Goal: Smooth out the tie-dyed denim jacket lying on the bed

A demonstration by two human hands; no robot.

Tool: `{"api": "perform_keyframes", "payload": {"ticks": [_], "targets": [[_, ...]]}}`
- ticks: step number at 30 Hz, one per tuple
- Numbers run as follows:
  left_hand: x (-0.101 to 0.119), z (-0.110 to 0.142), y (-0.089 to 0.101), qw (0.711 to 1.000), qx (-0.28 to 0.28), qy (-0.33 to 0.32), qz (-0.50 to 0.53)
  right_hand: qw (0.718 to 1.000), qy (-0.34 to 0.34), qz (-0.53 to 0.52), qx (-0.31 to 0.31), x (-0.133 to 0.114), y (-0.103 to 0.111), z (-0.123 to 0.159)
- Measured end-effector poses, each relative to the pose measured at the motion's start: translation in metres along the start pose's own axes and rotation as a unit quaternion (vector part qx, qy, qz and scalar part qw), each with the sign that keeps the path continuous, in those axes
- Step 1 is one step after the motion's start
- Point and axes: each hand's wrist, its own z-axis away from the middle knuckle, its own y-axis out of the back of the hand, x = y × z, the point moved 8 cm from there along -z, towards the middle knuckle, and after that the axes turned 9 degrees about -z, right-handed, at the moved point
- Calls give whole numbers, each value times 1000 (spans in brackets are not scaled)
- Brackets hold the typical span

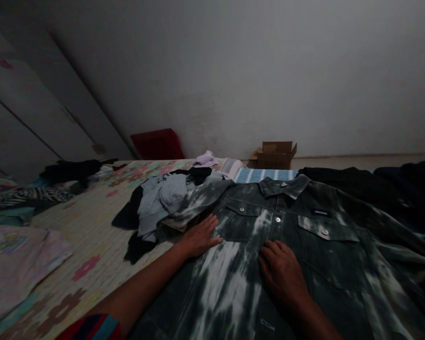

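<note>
Head view, open box [276,161], contents unclear, hands [284,273] on jacket [242,264]

A cardboard box [274,161] (its flaps spread open) is showing beyond the far edge of the bed [95,219], where a purple cloth [205,159] is lying.

Person's left sleeve [94,327]: striped red, dark and blue, bare forearm [145,287] beyond; right forearm [310,309] bare.

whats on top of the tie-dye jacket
On the jacket are the left hand, by a chest pocket, and the right hand, curled near the front placket. The parts beneath are hidden.
</note>
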Motion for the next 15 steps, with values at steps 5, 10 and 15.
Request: {"api": "perform_keyframes", "payload": {"ticks": [5, 10, 15], "targets": [[-12, 12, -2, 999, 2, 25, -23, 1000, -5, 5, -6, 3, -3, 0], [-13, 19, -2, 999, -10, 40, -35, 1000, -17, 11, -16, 1, 1, -1], [-17, 29, 3, 996, 9, 39, -80, 999, -26, 20, -22, 0, 3, -1]]}}
